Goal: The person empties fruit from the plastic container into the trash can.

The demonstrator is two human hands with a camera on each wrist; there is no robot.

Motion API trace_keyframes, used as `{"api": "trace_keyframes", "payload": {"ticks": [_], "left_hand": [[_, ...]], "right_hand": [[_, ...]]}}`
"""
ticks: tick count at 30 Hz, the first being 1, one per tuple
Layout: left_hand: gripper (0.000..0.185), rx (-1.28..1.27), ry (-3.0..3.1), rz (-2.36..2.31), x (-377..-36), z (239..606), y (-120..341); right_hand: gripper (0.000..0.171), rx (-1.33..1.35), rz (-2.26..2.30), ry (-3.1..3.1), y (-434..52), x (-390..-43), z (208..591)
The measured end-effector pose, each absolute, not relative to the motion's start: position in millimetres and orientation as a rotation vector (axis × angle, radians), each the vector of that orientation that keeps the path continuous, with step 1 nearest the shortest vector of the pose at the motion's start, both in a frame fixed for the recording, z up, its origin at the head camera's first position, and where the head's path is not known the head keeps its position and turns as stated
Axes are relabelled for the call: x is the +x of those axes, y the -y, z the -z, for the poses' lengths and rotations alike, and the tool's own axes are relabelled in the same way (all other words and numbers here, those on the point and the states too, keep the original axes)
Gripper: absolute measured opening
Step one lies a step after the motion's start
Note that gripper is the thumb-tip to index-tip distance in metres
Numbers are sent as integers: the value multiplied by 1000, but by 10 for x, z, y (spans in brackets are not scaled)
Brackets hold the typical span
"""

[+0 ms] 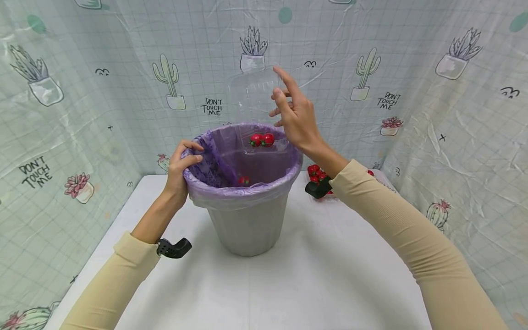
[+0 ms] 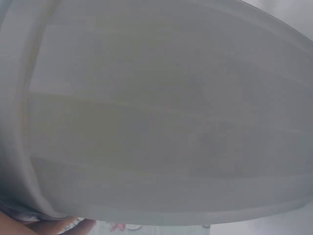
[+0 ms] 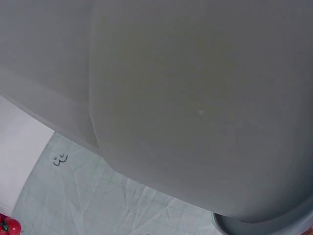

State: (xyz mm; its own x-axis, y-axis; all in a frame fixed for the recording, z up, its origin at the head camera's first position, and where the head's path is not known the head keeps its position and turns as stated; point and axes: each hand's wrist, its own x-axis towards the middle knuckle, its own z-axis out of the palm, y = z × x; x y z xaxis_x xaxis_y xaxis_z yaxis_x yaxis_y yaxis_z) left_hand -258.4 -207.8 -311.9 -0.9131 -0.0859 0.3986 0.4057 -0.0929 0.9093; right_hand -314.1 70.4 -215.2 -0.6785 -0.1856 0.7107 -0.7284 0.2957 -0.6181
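A grey bin [image 1: 247, 227] lined with a purple bag [image 1: 222, 158] stands on a white table [image 1: 321, 275]. My left hand [image 1: 181, 165] grips the bin's left rim, thumb and fingers curled over the liner. My right hand [image 1: 294, 114] holds a clear plastic box [image 1: 251, 98] tilted above the bin's mouth. Two red fruits [image 1: 261, 139] lie at the box's lower end. One red fruit [image 1: 244, 180] lies inside the bin. The left wrist view is filled by the bin's grey wall [image 2: 161, 122]; the right wrist view shows the same wall [image 3: 195, 98] close up.
More red fruits [image 1: 316, 172] lie on the table behind my right forearm; one red fruit [image 3: 9, 226] shows in the right wrist view. A cactus-print curtain [image 1: 453, 114] surrounds the table on three sides. The table's left edge runs close under my left arm.
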Motion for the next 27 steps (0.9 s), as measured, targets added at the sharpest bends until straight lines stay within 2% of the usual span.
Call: {"api": "trace_keyframes", "payload": {"ticks": [4, 27], "left_hand": [[22, -350, 1853, 2074, -2582, 3119, 2083], [22, -340, 1853, 2083, -2595, 3119, 2081]], "right_hand": [[49, 841, -1372, 2022, -713, -3224, 2185], [49, 905, -1259, 1963, -702, -3206, 2161]]}}
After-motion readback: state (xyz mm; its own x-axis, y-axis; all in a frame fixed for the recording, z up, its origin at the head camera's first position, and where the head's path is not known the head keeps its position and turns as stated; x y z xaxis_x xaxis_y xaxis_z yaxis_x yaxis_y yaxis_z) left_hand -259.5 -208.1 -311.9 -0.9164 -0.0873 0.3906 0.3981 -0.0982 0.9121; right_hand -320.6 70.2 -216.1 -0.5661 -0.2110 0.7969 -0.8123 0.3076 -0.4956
